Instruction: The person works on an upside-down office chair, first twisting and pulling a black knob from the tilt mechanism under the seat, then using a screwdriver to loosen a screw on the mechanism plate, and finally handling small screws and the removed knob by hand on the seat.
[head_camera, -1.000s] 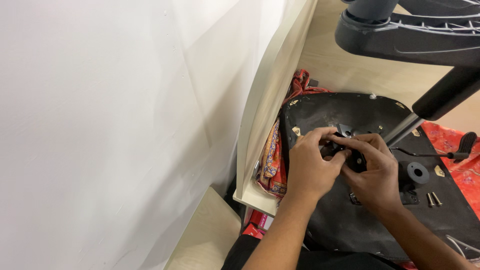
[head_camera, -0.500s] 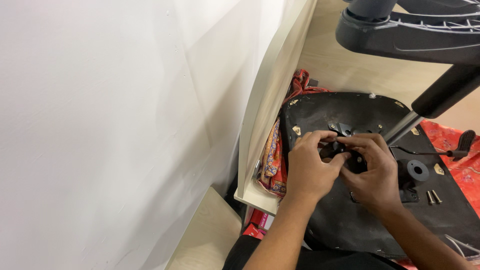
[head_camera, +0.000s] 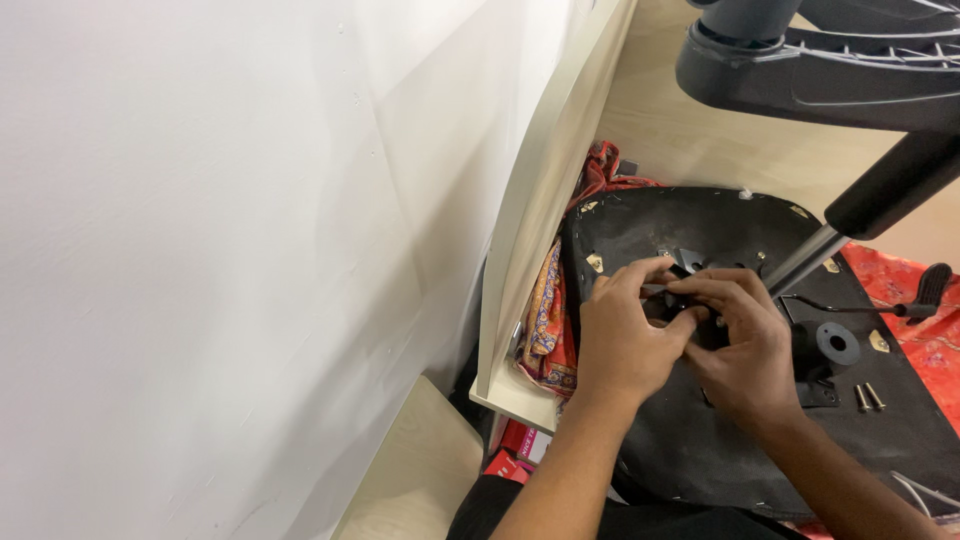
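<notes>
An upturned black chair seat (head_camera: 700, 450) lies on the floor with its underside facing up. My left hand (head_camera: 622, 340) and my right hand (head_camera: 745, 350) meet over the black metal bracket (head_camera: 690, 262) near the seat's middle. Both sets of fingers pinch a small dark part there, and my fingers hide most of it. A silver gas-lift rod (head_camera: 800, 262) slants up from the bracket to the right of my right hand. Two loose screws (head_camera: 868, 397) lie on the seat just right of my right wrist.
A white wall and a cream board edge (head_camera: 545, 220) stand close on the left. Red patterned cloth (head_camera: 545, 325) lies under the seat. The grey chair base (head_camera: 830, 60) hangs at the top right, a black lever (head_camera: 925, 290) sticks out at the right.
Both hands stay on the bracket; the fingers have shifted slightly around the small part. The view has barely moved.
</notes>
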